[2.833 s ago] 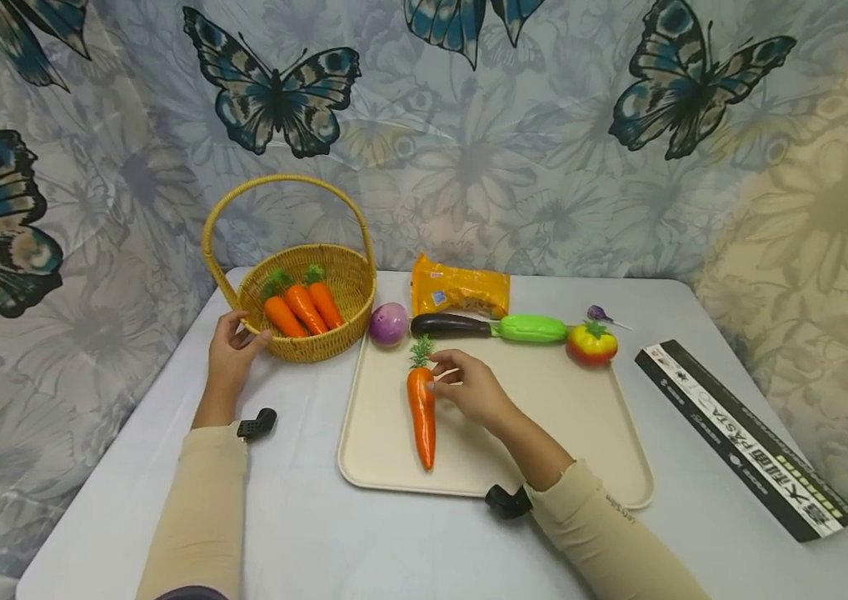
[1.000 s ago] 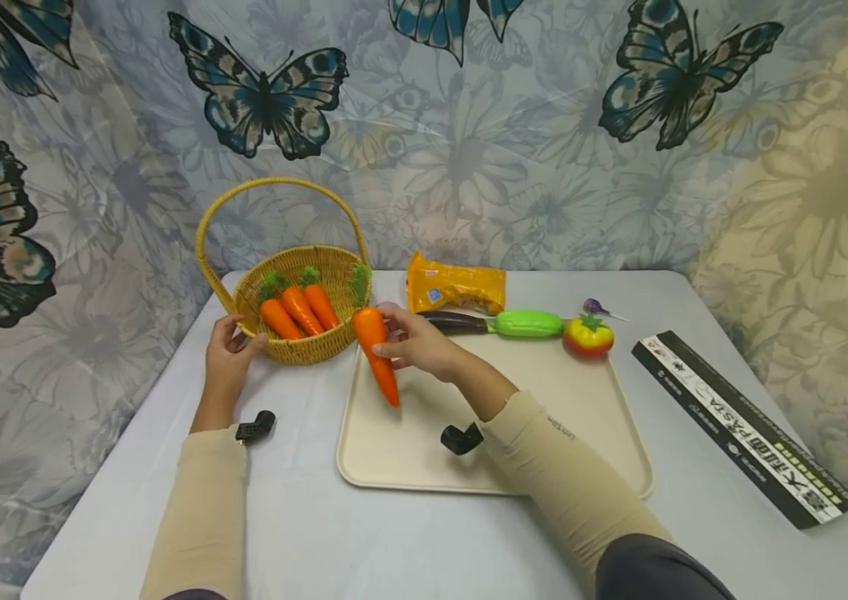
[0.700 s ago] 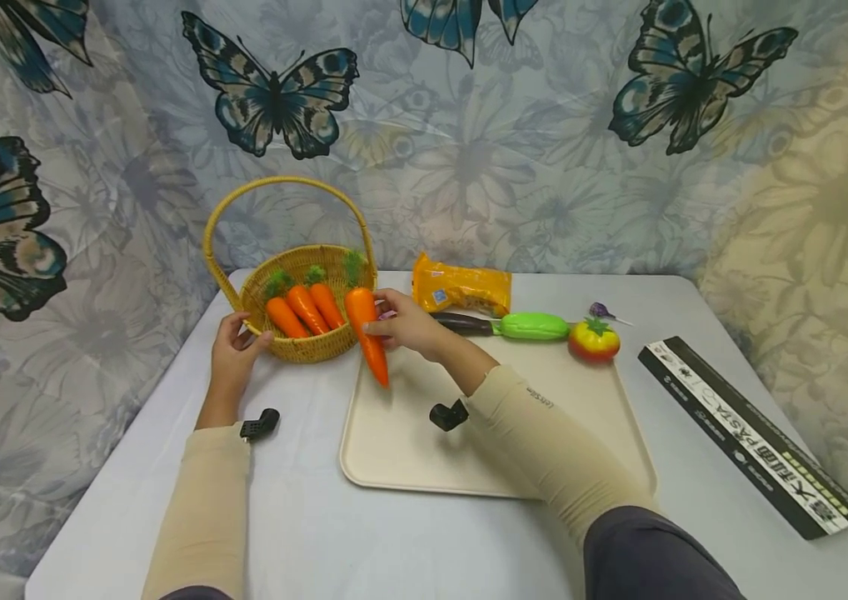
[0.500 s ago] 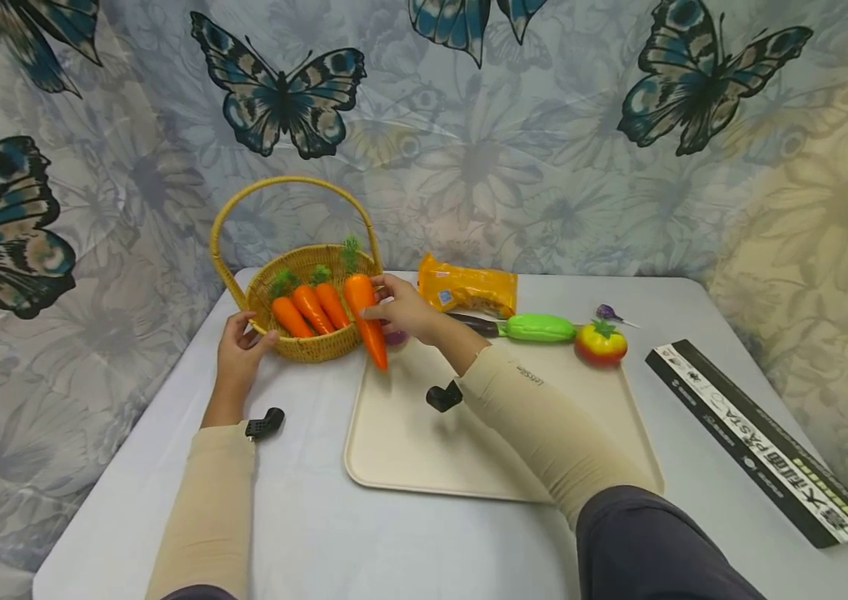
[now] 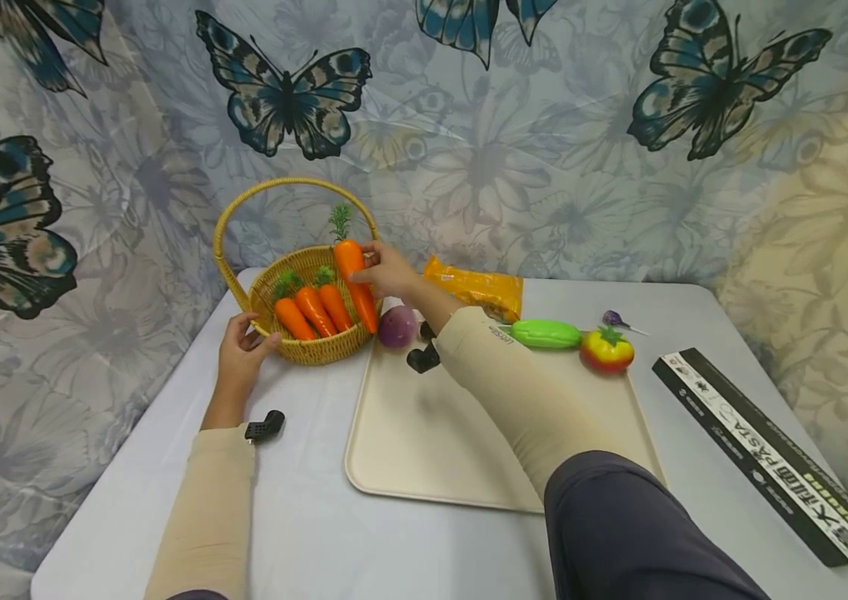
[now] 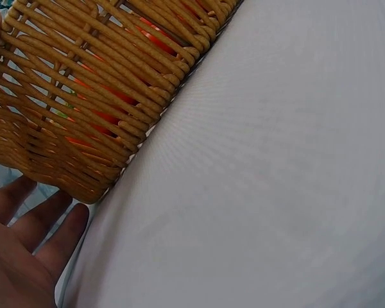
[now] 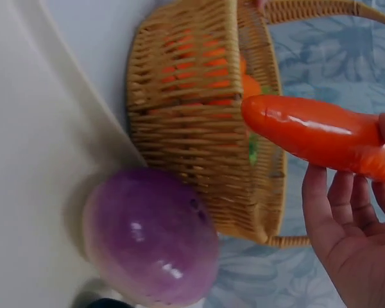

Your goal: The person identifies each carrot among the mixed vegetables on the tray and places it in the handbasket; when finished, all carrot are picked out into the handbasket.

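Observation:
A wicker basket (image 5: 311, 350) with a tall handle stands at the back left and holds several orange carrots (image 5: 313, 310) with green tops. My left hand (image 5: 240, 358) touches the basket's near left side; in the left wrist view its fingers (image 6: 48, 224) extend loosely beside the weave. My right hand (image 5: 391, 275) pinches another carrot (image 5: 355, 287) between thumb and fingers. This carrot is tilted, green top up, over the basket's right rim. In the right wrist view, the carrot's tip (image 7: 263, 112) overlaps the rim.
A purple onion (image 5: 397, 327) sits beside the basket at a beige tray's (image 5: 424, 450) back left corner. Along the back lie a green vegetable (image 5: 546, 334), a red-yellow tomato-like piece (image 5: 607, 350) and an orange packet (image 5: 495, 287). A long black pasta box (image 5: 769, 458) lies right.
My right hand has picked the carrot up off the tray and carried it left and up to the basket's right rim. My left hand has stayed at the basket.

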`<control>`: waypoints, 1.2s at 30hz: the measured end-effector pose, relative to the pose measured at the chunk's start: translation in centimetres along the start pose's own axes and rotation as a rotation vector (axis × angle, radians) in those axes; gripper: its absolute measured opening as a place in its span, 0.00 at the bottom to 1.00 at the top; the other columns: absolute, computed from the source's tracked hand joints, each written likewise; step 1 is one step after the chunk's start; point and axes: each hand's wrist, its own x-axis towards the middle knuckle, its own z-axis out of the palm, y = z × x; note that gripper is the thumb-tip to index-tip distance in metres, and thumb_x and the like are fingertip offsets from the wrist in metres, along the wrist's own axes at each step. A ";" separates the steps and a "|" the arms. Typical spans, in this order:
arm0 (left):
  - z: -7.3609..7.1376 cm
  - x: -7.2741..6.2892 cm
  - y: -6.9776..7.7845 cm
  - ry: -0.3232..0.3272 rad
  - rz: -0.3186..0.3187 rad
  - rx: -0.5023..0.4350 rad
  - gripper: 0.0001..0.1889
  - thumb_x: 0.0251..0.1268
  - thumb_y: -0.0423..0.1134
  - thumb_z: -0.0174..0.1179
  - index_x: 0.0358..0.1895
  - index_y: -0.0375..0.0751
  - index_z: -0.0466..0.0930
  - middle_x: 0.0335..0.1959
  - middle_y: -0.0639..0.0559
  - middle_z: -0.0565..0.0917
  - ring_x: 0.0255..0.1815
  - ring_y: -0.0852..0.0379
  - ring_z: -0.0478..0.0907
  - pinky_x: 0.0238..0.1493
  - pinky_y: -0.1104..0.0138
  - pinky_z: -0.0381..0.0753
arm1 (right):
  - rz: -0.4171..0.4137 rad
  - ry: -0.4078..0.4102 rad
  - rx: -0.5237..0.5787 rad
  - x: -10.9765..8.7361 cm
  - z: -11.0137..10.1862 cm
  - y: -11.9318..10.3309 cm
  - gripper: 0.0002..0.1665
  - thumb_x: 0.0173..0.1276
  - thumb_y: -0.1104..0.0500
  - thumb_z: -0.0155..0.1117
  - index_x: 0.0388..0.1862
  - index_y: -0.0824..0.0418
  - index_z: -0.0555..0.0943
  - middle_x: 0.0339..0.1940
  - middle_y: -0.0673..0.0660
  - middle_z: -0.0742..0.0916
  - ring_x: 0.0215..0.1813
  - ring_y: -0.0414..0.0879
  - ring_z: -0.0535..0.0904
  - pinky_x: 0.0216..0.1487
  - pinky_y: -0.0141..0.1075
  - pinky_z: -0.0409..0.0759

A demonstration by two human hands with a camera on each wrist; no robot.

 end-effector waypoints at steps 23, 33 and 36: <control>-0.3 1.0 -2.7 0.021 0.002 0.004 0.31 0.63 0.34 0.66 0.66 0.33 0.61 0.75 0.44 0.60 0.68 0.42 0.65 0.67 0.52 0.66 | -0.034 0.148 -0.373 2.1 2.8 2.1 0.39 0.68 0.56 0.66 0.74 0.59 0.61 0.58 0.57 0.79 0.56 0.48 0.77 0.49 0.34 0.80; -0.1 0.0 0.1 0.001 0.003 0.017 0.32 0.63 0.32 0.66 0.66 0.27 0.60 0.74 0.37 0.59 0.68 0.37 0.63 0.62 0.63 0.72 | 0.045 0.210 -0.741 2.2 3.6 2.5 0.41 0.64 0.48 0.69 0.72 0.59 0.66 0.59 0.55 0.81 0.59 0.50 0.77 0.59 0.40 0.76; 0.0 -0.2 0.4 -0.005 0.001 0.024 0.32 0.63 0.33 0.65 0.66 0.27 0.59 0.74 0.37 0.58 0.68 0.36 0.63 0.64 0.59 0.70 | 0.043 0.211 -0.767 2.1 3.6 2.5 0.40 0.64 0.49 0.70 0.71 0.59 0.68 0.57 0.54 0.82 0.58 0.50 0.77 0.59 0.40 0.75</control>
